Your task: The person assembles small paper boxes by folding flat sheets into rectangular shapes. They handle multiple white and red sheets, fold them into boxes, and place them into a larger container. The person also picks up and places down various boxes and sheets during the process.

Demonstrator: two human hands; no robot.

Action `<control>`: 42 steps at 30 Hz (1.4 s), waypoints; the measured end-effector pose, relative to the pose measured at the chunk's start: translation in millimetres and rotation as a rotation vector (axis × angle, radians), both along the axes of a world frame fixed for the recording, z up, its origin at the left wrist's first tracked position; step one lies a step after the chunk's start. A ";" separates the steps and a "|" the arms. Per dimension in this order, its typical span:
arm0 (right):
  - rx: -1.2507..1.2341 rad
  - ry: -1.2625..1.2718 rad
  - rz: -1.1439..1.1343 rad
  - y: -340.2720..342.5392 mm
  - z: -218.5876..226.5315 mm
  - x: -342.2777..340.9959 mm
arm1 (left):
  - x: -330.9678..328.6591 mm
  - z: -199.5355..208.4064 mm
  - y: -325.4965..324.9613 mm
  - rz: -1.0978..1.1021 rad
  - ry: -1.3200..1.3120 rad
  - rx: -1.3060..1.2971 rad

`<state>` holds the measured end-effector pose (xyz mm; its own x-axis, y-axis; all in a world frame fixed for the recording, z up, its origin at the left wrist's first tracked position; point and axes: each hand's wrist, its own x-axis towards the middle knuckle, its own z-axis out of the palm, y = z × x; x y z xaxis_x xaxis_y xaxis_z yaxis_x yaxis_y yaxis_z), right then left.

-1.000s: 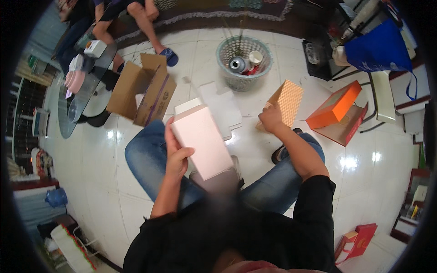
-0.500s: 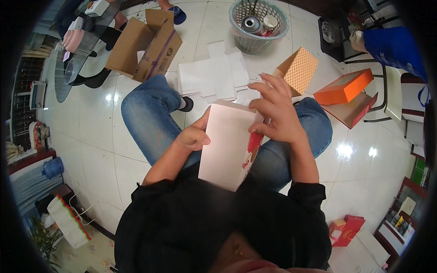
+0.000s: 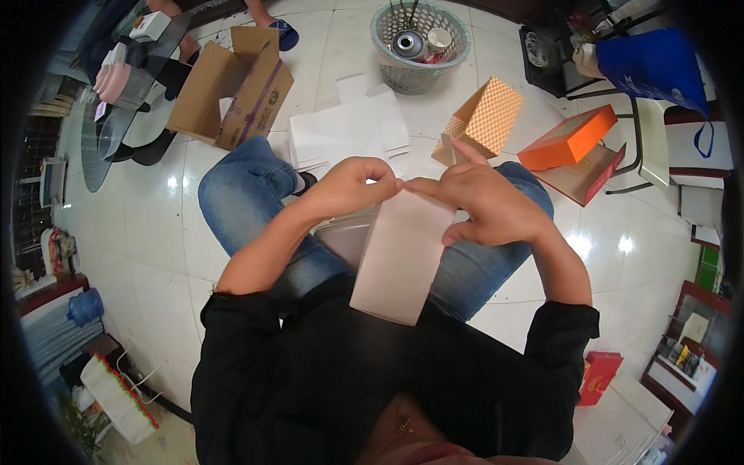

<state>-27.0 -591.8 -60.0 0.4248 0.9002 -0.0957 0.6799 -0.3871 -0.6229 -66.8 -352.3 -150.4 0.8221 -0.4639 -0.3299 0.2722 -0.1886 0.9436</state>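
Note:
A tall white cardboard box (image 3: pixel 404 260) stands between my bent knees, its plain side facing up toward me. At its far top corner my left hand (image 3: pixel 353 186) is closed, thumb and forefinger pinched on the edge. My right hand (image 3: pixel 492 203) lies along the same top edge: its forefinger meets the left fingertips, its thumb presses the box's right side, and another finger sticks out away from the box. Left of the box, a greyish-white surface (image 3: pixel 345 236) shows partly under my left forearm; I cannot tell what it is.
Beyond my feet lie flattened white cartons (image 3: pixel 349 132). Around them are an open brown cardboard box (image 3: pixel 263 105), a basket (image 3: pixel 418 74) with a can and cup, a gold checkered box (image 3: pixel 492 116) and an orange box (image 3: pixel 570 139). Another person's slippered foot (image 3: pixel 285 35) is behind.
The white box has turned, so its red printed side no longer shows. My left hand has moved from its left side up to the top edge, meeting the right hand's fingers.

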 end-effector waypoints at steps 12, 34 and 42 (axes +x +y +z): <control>0.247 -0.199 -0.083 35.5 4.7 -10.1 | 6.7 8.7 3.1 0.182 0.232 -0.656; -0.087 0.479 0.290 13.0 -4.5 32.8 | 3.2 -5.1 14.7 0.105 0.061 -0.837; -0.006 0.470 -0.195 33.5 -80.5 -5.0 | 7.2 -14.0 41.1 0.061 -0.074 -0.227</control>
